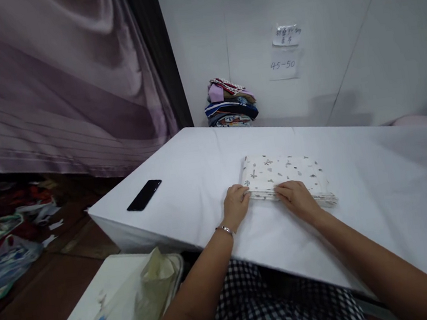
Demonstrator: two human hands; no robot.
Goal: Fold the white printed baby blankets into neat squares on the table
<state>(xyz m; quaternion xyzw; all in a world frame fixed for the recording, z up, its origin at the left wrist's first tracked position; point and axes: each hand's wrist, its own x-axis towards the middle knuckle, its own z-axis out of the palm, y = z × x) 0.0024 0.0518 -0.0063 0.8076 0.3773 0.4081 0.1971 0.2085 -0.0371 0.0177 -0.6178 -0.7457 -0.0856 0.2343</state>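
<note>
Pinching folded cloth (284, 169) nearside — left hand (237, 203) at its corner, right hand (297, 198) mid-edge.

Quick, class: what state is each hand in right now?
Left hand: curled at the near left corner of the folded printed cloth; grip unclear.
Right hand: fingers bent at its near edge; grip unclear.

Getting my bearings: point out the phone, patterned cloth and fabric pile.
Phone (144, 195), head view: middle of dark face.
Patterned cloth (283, 169), head view: upper face.
Fabric pile (231, 105), head view: near its middle.
</note>
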